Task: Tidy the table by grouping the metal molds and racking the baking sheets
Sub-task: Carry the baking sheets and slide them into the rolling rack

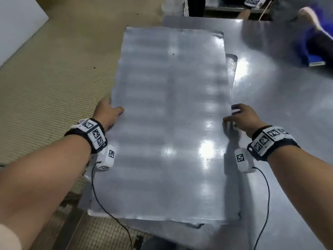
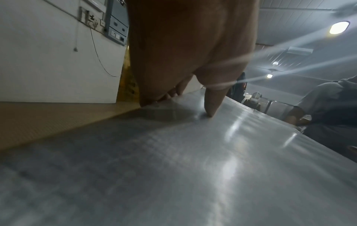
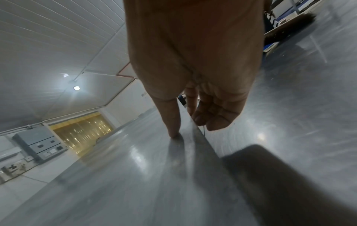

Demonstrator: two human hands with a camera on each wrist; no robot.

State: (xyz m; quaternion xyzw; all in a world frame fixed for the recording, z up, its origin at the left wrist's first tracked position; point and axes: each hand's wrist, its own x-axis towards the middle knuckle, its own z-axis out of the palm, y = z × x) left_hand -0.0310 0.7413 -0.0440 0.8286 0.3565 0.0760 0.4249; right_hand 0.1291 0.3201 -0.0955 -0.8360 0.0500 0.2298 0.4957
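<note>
A large flat metal baking sheet (image 1: 169, 123) lies lengthwise in front of me, its left part hanging past the table over the floor. My left hand (image 1: 111, 110) grips its left edge, thumb (image 2: 211, 107) pressed on top and fingers curled under. My right hand (image 1: 232, 114) pinches the right edge, thumb (image 3: 173, 128) on top and fingers curled beside the rim. A second baking sheet (image 1: 232, 69) lies beneath and peeks out along the right side and at the near end. No molds are in view.
The steel table (image 1: 279, 114) extends to the right and far side. A tiled beige floor (image 1: 54, 78) lies to the left. Another person (image 1: 313, 33) and a blue object (image 1: 306, 56) are at the table's far right corner.
</note>
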